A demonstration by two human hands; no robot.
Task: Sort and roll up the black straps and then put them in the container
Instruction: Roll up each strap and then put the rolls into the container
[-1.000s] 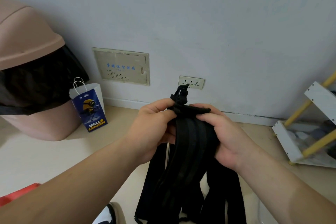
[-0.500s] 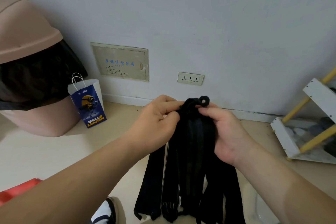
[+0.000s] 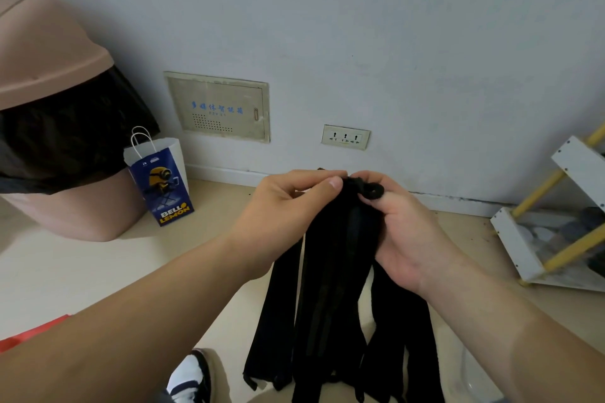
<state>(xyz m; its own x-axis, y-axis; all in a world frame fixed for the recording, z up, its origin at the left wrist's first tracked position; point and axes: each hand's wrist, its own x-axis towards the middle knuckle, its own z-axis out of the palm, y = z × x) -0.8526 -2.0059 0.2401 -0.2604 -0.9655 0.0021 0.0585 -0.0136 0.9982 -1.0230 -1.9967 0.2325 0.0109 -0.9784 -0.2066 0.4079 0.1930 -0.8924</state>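
Observation:
A bundle of several black straps [image 3: 330, 291] hangs down from both hands in the middle of the head view. My left hand [image 3: 288, 216] pinches the top of the bundle from the left, thumb against the fabric. My right hand [image 3: 406, 232] grips the bundle's top from the right, with a black plastic ring clip [image 3: 373, 190] sticking out above its thumb. The strap ends dangle near the floor at the bottom of the frame. A clear rounded container edge [image 3: 471, 379] shows faintly at the bottom right, mostly hidden by my right forearm.
A pink lidded bin [image 3: 49, 82] with a black liner stands at the left. A blue paper bag [image 3: 160, 180] leans beside it. A white and yellow rack [image 3: 553, 222] stands at the right. A shoe [image 3: 190, 376] shows below. Something red [image 3: 32, 334] lies at the left edge.
Both hands have come down and a little right with the bundle. The clip that stood upright above the straps now lies tipped to the right over my right thumb.

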